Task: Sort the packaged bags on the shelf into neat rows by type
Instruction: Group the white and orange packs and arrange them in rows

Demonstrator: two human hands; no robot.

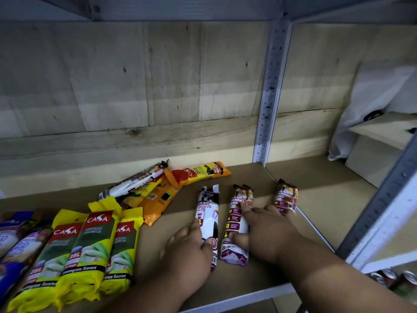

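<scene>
Three white-and-maroon draw string bag packs lie side by side on the brown shelf board (158,251): a left pack (208,213), a middle pack (237,222) and a right pack (286,196). My left hand (187,256) grips the lower half of the left pack. My right hand (268,236) lies over the middle pack, thumb and forefinger around it, with its other fingers touching the right pack. Three yellow-green Casa 25L packs (90,247) lie in a row at the front left. A loose heap of orange and yellow packs (158,193) sits behind them.
Blue-and-purple packs (15,242) lie at the far left edge. A perforated metal upright (268,98) divides the bays, with a wooden back wall behind. The right bay holds a white cloth (361,114). Cans (392,279) show on the shelf below right.
</scene>
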